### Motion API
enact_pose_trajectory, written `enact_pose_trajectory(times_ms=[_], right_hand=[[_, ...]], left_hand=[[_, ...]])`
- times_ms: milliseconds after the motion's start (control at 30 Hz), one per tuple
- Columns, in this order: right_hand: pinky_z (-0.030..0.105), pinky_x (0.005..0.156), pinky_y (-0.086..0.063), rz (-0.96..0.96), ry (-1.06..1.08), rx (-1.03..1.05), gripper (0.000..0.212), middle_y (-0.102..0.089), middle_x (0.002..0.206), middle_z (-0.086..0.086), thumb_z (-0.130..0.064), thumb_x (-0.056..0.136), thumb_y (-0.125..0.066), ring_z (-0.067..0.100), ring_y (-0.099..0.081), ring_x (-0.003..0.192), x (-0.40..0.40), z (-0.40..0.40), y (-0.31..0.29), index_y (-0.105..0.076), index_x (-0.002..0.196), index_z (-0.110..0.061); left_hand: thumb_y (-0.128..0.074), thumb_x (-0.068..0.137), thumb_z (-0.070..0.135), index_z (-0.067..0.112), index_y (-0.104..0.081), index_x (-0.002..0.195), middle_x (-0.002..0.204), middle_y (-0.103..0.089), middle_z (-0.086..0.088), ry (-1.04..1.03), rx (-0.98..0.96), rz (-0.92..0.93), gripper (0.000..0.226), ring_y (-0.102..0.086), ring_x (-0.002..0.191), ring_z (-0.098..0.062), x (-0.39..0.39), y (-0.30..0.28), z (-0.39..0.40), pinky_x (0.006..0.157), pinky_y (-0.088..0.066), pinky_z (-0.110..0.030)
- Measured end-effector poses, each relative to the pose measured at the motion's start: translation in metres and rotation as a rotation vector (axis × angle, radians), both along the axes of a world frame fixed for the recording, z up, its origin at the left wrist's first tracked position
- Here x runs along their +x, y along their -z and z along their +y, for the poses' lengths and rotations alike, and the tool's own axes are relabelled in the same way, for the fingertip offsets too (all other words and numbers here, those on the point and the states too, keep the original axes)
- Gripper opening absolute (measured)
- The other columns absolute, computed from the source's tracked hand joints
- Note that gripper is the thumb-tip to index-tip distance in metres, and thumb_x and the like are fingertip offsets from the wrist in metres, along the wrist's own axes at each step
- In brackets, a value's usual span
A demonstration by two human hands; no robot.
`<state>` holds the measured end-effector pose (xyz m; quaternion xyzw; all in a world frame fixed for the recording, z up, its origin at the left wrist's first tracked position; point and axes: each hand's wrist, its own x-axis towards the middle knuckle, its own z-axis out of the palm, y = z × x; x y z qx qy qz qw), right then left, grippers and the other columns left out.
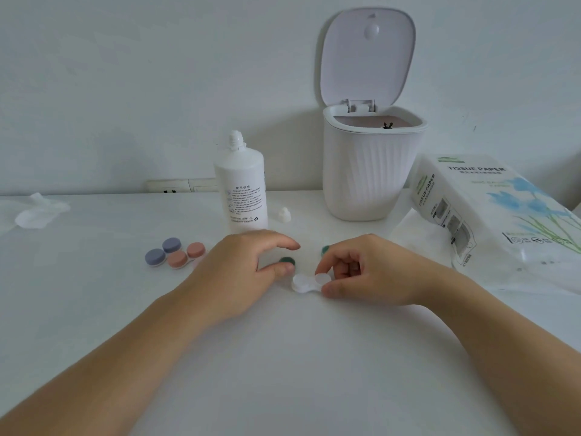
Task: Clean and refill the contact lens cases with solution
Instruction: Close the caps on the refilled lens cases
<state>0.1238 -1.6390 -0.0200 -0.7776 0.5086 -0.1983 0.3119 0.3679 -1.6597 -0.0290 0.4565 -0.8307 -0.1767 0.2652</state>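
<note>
Bare forearms, left hand (248, 272), right hand (371, 269)

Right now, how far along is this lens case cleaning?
Early to midway, it seems. Done: the solution bottle stands uncapped, its cap beside it, and the white case has both green lids off. In hand: the right hand pinches that case; the left hand hovers by a lid. Left: the purple and pink cases sit closed, apparently untouched.

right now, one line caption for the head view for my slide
Right hand grips an uncapped white lens case, left hand beside a green cap, solution bottle open behind.
</note>
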Motion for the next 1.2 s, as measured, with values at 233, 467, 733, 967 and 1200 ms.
enact_pose_trajectory(times_ms=[233, 467, 733, 967, 1200], right_hand=[[0.018, 0.059, -0.044, -0.013, -0.008, -0.012, 0.013, -0.059, 0.064, -0.016, -0.030, 0.082, -0.080, 0.001, -0.050, 0.057, -0.002, 0.000, -0.002, -0.074, 0.094, -0.032], [0.011, 0.058, -0.042, -0.079, -0.004, -0.053, 0.016, -0.058, 0.066, -0.016, -0.027, 0.082, -0.082, 0.000, -0.050, 0.056, 0.000, 0.003, -0.007, -0.074, 0.096, -0.031], [0.012, 0.059, -0.043, -0.103, -0.007, -0.076, 0.015, -0.059, 0.068, -0.013, -0.027, 0.082, -0.082, 0.001, -0.051, 0.057, 0.000, 0.007, -0.009, -0.075, 0.095, -0.030], [0.012, 0.060, -0.044, -0.109, 0.012, -0.086, 0.015, -0.060, 0.068, -0.014, -0.029, 0.081, -0.082, 0.002, -0.052, 0.058, -0.001, 0.007, -0.011, -0.074, 0.093, -0.032], [0.015, 0.060, -0.045, -0.128, 0.024, -0.120, 0.015, -0.059, 0.067, -0.014, -0.028, 0.080, -0.083, 0.003, -0.051, 0.058, -0.001, 0.007, -0.011, -0.074, 0.092, -0.031]], left_hand=[[-0.079, 0.061, 0.059, 0.042, -0.074, 0.100, 0.102, -0.063, 0.027, 0.130, 0.075, 0.139, 0.042, -0.050, 0.062, 0.014, 0.002, -0.011, 0.003, 0.061, -0.034, -0.001], [-0.082, 0.059, 0.057, 0.039, -0.075, 0.095, 0.089, -0.061, 0.028, 0.118, 0.139, 0.121, 0.041, -0.045, 0.055, -0.003, -0.002, -0.008, 0.004, 0.056, -0.034, -0.011], [-0.084, 0.067, 0.050, 0.041, -0.077, 0.092, 0.080, -0.060, 0.027, 0.128, 0.204, 0.160, 0.028, -0.040, 0.052, -0.004, -0.002, -0.008, 0.005, 0.052, -0.032, -0.012], [-0.077, 0.063, 0.059, 0.045, -0.075, 0.094, 0.079, -0.062, 0.026, 0.140, 0.221, 0.209, 0.034, -0.040, 0.053, -0.004, -0.003, -0.009, 0.005, 0.052, -0.032, -0.012], [-0.088, 0.070, 0.041, 0.045, -0.075, 0.087, 0.047, -0.036, 0.012, 0.066, 0.294, 0.269, 0.022, -0.030, 0.045, -0.005, -0.002, -0.008, 0.003, 0.045, -0.023, -0.014]])
